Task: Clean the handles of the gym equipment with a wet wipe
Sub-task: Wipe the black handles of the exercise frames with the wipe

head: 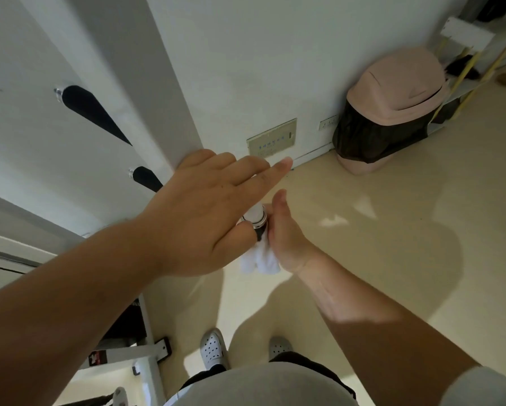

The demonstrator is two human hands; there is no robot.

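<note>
A handle [256, 216] with a chrome end cap and black grip sticks out toward me at the frame's middle. My right hand [285, 238] holds a white wet wipe [259, 263] against its black grip; the thumb points up and the fingers are hidden behind the handle. My left hand [205, 212] reaches across above the handle with fingers straight and spread, holding nothing, and its thumb lies beside the end cap. Two more black handles [93, 112] [148, 178] project from the white equipment on the left.
A pink swing-lid bin [392, 106] with a black bag stands against the wall at right. A shelf with yellow legs [477, 57] is beyond it. The machine's white base frame [149, 344] lies at lower left, by my shoes [213, 347].
</note>
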